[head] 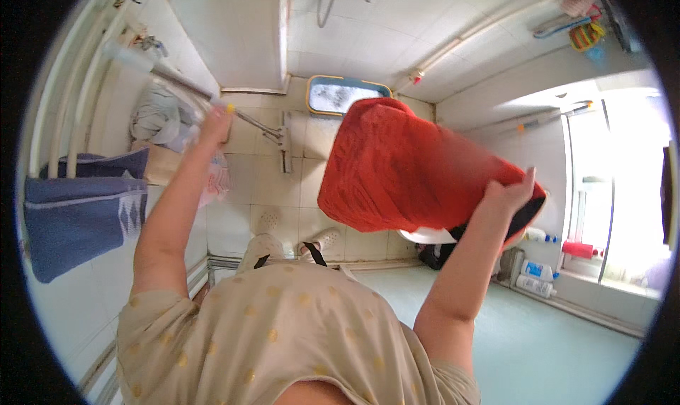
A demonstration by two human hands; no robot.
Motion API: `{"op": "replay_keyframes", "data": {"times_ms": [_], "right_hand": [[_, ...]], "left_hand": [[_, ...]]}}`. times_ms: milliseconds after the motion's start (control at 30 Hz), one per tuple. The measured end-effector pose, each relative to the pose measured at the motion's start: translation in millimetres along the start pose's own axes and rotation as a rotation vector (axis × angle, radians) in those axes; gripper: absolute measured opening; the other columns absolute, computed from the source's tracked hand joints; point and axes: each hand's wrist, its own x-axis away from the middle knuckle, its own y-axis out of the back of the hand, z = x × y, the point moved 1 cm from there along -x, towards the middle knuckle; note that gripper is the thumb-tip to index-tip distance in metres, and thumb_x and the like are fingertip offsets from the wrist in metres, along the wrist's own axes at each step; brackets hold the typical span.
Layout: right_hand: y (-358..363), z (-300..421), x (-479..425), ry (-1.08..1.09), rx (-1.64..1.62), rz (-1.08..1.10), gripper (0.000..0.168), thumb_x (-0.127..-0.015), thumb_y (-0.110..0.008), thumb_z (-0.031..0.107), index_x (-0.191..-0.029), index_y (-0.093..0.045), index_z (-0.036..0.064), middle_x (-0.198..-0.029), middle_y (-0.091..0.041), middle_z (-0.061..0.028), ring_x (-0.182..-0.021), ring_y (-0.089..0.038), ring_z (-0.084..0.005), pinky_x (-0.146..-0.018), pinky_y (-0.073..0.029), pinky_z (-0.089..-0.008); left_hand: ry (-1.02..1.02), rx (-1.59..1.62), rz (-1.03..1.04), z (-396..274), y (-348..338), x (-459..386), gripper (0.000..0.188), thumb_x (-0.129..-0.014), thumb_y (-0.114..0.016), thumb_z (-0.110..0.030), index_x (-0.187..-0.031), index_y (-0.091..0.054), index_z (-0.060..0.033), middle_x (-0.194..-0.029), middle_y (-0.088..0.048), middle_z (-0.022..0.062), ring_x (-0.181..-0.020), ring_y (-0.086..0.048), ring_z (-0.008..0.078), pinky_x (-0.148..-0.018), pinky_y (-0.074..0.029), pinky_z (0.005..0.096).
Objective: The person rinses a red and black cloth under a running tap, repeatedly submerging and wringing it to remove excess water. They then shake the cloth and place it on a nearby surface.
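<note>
My left hand (217, 122) grips the pole of a squeegee-type mop (286, 142), whose long narrow head is near the tiled floor. The pole's upper end is blurred at the upper left. On the right, my right hand (510, 195) holds a red cloth or mat (393, 166) by its edge, where a dark underside shows. The red piece hangs spread out over the floor and partly covers a white basin (431, 236). Behind it, a blue-grey tub with a yellow rim (308, 98) holds foamy water and stands against the far wall.
Blue-grey towels (79, 208) hang from white pipes at the left, near stuffed plastic bags (159, 115). Bottles (536, 277) stand by the window at the right. A raised pale ledge (547, 330) lies at the lower right. Clogs (326, 239) are on my feet.
</note>
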Motion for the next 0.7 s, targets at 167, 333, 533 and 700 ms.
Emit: {"op": "replay_keyframes", "data": {"times_ms": [167, 333, 533, 700], "right_hand": [[-30, -16, 13, -0.146, -0.134, 0.132, 0.04, -0.088, -0.047, 0.04, -0.113, -0.047, 0.008, -0.12, -0.048, -0.0106, -0.109, -0.046, -0.0293, -0.095, -0.035, -0.0464], [-55, -2, 52, -0.099, -0.202, 0.053, 0.035, -0.091, -0.044, 0.035, -0.11, -0.046, 0.006, -0.115, -0.048, -0.0103, -0.105, -0.046, -0.0291, -0.096, -0.035, -0.046], [-35, 9, 73, -0.136, -0.177, 0.174, 0.033, -0.09, -0.047, 0.033, -0.107, -0.046, 0.006, -0.109, -0.049, -0.0108, -0.102, -0.047, -0.0287, -0.094, -0.036, -0.0483], [-19, 22, 93, -0.203, -0.267, 0.24, 0.026, -0.088, -0.052, 0.032, -0.095, -0.05, 0.007, -0.095, -0.055, -0.0104, -0.09, -0.052, -0.0292, -0.086, -0.041, -0.048]], "left_hand": [[-0.169, -0.109, 0.996, -80, -169, 166, 0.061, -0.079, -0.062, -0.04, -0.127, -0.044, -0.0082, -0.124, -0.048, 0.0113, -0.116, -0.044, 0.021, -0.092, -0.04, 0.034], [0.186, 0.388, 0.75, -132, -298, 245, 0.095, -0.063, -0.077, -0.037, -0.136, -0.025, -0.0068, -0.138, -0.028, 0.0162, -0.126, -0.032, 0.0302, -0.101, -0.033, 0.0412], [-0.243, 0.589, 0.073, -116, -389, 169, 0.092, -0.058, -0.081, -0.038, -0.128, -0.034, -0.001, -0.131, -0.039, 0.0179, -0.118, -0.042, 0.0291, -0.089, -0.042, 0.0402], [-0.183, 0.315, 0.107, -115, -323, 155, 0.064, -0.061, -0.075, -0.052, -0.097, -0.061, -0.0006, -0.096, -0.063, 0.0157, -0.091, -0.061, 0.0279, -0.074, -0.047, 0.0359]]}}
